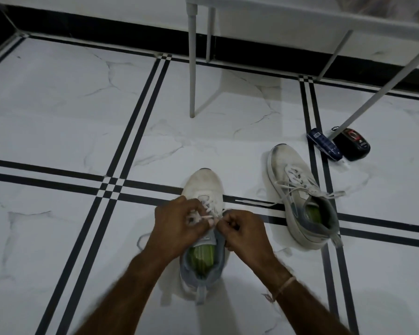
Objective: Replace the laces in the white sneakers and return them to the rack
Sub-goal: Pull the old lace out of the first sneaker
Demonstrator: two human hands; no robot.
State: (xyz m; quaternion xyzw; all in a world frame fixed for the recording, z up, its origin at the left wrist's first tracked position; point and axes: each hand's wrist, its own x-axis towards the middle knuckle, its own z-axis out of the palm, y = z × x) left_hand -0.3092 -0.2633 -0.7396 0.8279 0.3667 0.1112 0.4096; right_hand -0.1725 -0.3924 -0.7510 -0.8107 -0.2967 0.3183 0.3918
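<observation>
A white sneaker (207,184) with a grey collar and green insole stands on the floor right in front of me, toe pointing away. My left hand (178,226) and my right hand (246,234) meet over its upper eyelets, and each pinches a strand of its white lace (209,206). The second white sneaker (284,165) stands to the right, toe away, with its lace (300,187) threaded and the loose ends trailing onto the floor.
A white rack (264,13) on thin legs stands at the back, one leg (192,68) straight ahead. A dark blue packet (324,147) and a black packet (352,147) lie by the right leg. White marble tiles with black stripes cover the floor.
</observation>
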